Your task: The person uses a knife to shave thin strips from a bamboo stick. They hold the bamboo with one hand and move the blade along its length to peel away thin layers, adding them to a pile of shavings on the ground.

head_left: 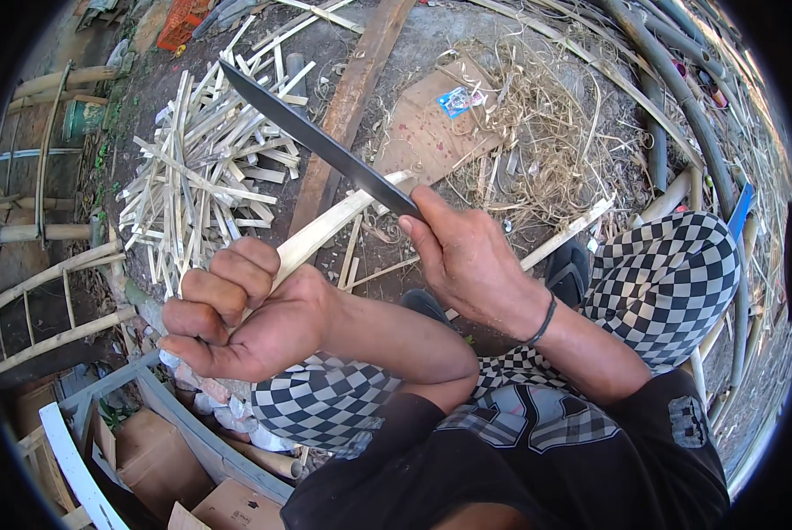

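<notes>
Left hand (246,309) curled tight round pale strip (329,228), its far end poking up-right. Right hand (471,261) closed on grip end of long dark blade (312,137), tip angled up-left by stick pile (193,177). Blade crosses strip near far end; can't tell if edge touches. Room-wise: plank (365,62) runs between pile and flat cardboard (422,150), checkered knee (678,265) right of right wrist. Count: one blade, one plank, one gripped strip; pile too tangled to tally. Blade smooth, plank rough brown, shavings (559,159) thin, curly.
</notes>
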### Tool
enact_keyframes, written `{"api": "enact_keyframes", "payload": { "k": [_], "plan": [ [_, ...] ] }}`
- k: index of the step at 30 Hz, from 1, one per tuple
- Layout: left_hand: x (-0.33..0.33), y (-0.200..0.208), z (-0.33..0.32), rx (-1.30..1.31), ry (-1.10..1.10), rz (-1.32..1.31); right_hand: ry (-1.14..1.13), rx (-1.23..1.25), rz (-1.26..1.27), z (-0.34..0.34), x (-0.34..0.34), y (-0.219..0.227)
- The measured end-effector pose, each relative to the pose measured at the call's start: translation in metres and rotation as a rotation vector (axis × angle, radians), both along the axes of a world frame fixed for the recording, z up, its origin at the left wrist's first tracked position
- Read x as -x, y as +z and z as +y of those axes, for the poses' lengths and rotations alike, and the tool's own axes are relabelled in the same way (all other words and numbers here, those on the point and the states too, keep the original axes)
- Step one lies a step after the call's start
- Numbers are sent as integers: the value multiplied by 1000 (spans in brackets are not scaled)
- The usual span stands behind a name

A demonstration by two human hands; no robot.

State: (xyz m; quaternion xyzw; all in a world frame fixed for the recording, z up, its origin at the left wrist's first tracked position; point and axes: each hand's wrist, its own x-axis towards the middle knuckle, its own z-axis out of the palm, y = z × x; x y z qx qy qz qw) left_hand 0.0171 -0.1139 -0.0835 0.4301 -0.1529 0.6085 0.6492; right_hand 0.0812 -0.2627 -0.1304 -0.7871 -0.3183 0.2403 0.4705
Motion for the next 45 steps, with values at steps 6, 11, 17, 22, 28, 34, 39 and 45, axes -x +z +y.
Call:
{"api": "enact_keyframes", "payload": {
  "k": [6,11,17,22,28,34,39,45],
  "plan": [
    [2,-15,0,104,51,29,-44,-228,-17,-7,6,16],
    [-76,-58,-7,953,325,393,-46,-89,-84,-12,-2,33],
    [-34,-71,21,605,151,223,-252,-105,-176,-26,-26,38],
    [22,-3,20,379,155,167,-370,-76,-55,-33,-38,27],
    [21,41,-8,290,335,306,-306,-153,-89,-41,-26,27],
    [-25,31,-11,275,494,419,-219,-115,-64,-43,-16,26],
    [-40,28,-22,280,412,250,-94,-86,-84,-37,-8,26],
    [-42,20,-30,267,377,174,-78,-103,-96,-34,3,40]
  ]
}}
